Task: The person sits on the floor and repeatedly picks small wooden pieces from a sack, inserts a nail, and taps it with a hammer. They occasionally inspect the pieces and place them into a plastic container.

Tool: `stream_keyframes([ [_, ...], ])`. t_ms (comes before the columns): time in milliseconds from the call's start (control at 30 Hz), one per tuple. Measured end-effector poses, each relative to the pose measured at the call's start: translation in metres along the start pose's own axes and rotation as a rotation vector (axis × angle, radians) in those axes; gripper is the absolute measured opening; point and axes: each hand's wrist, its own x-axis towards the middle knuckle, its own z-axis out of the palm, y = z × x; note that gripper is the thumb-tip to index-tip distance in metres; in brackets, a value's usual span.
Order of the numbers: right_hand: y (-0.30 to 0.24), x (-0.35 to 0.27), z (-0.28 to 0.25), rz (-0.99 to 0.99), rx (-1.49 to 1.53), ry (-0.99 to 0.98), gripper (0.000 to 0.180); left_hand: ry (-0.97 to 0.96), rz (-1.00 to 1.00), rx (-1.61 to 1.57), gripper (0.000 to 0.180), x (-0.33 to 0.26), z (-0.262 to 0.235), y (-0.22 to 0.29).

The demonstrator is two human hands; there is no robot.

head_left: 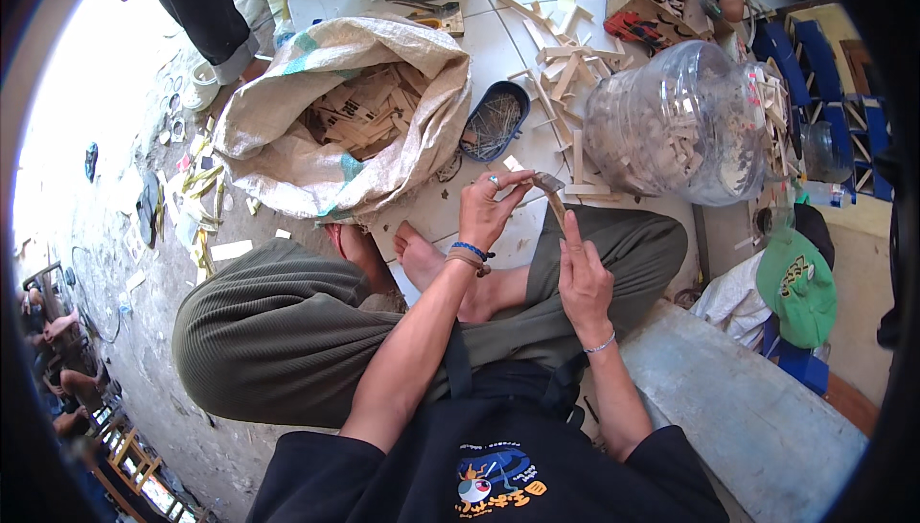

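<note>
My right hand (pixel 585 281) holds a small hammer (pixel 548 183) by its wooden handle, index finger stretched along it. The metal head points up, just beside the fingertips of my left hand (pixel 487 211). Those fingers are pinched together; what is between them, if anything, is too small to make out. Just beyond my hands a dark blue oval tub (pixel 495 120) holds thin nails. Past it to the left, a white woven sack (pixel 287 144) gapes around many flat wooden pieces (pixel 369 111). Small joined wooden parts (pixel 565 72) lie heaped on the tiles.
A big clear plastic jar (pixel 661 125) with wooden pieces lies on its side at right. Behind it stands a box (pixel 652 5). A green cap (pixel 797 285) and a grey board (pixel 747 398) are nearer on the right. Another person's leg (pixel 201 15) is at far left.
</note>
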Motion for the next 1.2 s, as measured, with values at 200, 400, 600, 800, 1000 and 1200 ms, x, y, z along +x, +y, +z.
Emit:
stream_keyframes([
  [200, 0.001, -0.002, -0.001, 0.011, 0.017, -0.004, 0.065, -0.008, -0.024, -0.009, 0.031, 0.001, 0.001, -0.003],
  [400, 0.007, 0.002, 0.001, 0.003, -0.036, -0.031, 0.066, -0.013, 0.012, -0.011, 0.030, 0.003, 0.002, -0.006],
  [600, 0.005, -0.003, -0.001, 0.015, -0.030, -0.056, 0.066, -0.037, -0.011, -0.027, 0.030, -0.001, 0.001, -0.005],
  [800, 0.007, 0.000, 0.000, 0.034, -0.061, -0.138, 0.064, -0.044, -0.005, -0.039, 0.031, 0.005, 0.000, -0.007],
  [1000, 0.009, 0.000, 0.002, -0.056, -0.070, 0.030, 0.065, -0.046, 0.011, -0.021, 0.029, 0.004, -0.002, -0.006],
  [1200, 0.011, 0.002, 0.002, -0.106, -0.033, 0.107, 0.065, -0.047, -0.019, -0.022, 0.029, 0.001, -0.001, -0.008],
])
